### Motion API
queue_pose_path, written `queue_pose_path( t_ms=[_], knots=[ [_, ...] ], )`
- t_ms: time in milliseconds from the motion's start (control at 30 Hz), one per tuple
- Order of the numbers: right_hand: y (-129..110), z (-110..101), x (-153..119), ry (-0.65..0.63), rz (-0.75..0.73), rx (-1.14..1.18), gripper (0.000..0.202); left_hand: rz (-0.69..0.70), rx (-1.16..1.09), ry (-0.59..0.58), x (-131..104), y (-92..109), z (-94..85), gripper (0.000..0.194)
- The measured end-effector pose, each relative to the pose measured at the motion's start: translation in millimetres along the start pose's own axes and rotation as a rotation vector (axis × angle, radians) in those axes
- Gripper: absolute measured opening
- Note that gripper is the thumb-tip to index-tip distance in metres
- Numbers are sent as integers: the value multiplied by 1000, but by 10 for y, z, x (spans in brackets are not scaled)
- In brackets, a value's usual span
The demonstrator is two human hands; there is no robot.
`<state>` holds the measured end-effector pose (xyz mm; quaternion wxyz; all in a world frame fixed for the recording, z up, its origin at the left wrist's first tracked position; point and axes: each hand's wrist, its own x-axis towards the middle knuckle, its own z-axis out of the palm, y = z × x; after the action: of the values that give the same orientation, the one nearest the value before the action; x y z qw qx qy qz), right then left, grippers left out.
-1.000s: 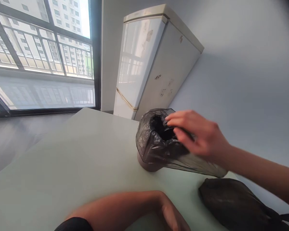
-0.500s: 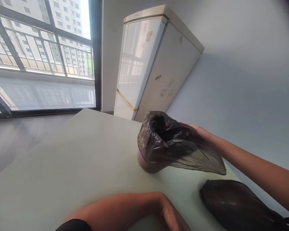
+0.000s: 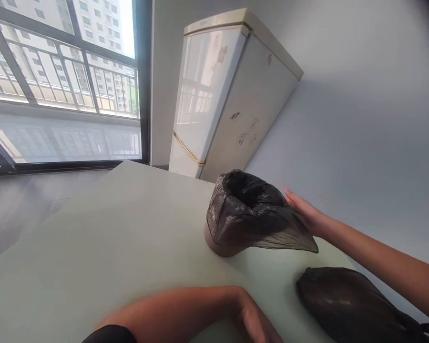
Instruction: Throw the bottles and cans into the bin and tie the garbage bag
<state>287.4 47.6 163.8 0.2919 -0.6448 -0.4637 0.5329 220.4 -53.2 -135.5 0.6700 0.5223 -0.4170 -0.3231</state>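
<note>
Fingers (image 3: 289,195) of the right hand (image 3: 307,214) sit at the 3 o'clock side of a thin, see-through black plastic bag (image 3: 257,226), partly hidden behind it; whether they pinch it I cannot tell. Its mouth gapes upward and its edge drapes over a round, pinkish-brown container (image 3: 223,248) (only the lower wall shows) on the pale green table (image 3: 128,224). At 6 o'clock from these, the left hand (image 3: 255,321) is bent at the wrist, fingers cut off by the frame, so their state is unclear. A bulging dark plastic bag (image 3: 343,300) lies at 4 o'clock; a tall white refrigerator (image 3: 250,90) stands at 12 o'clock.
</note>
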Motion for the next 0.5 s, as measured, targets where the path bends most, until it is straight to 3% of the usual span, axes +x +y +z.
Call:
queue_pose_path(
  t_ms=[100, 267, 400, 500],
  knots=[
    [106, -9, -309, -21, 118, 151, 44, -60, -32, 11, 6, 66, 25, 34],
    [395, 219, -707, 179, -151, 35, 23, -82, -55, 31, -29, 202, 176, 35],
    [508, 425, -762, 204, -354, -129, 23, 20, -12, 50, -46, 210, 223, 31],
    [599, 546, -690, 205, -227, -26, 24, -15, -32, 78, -48, 193, 209, 32]
  ],
)
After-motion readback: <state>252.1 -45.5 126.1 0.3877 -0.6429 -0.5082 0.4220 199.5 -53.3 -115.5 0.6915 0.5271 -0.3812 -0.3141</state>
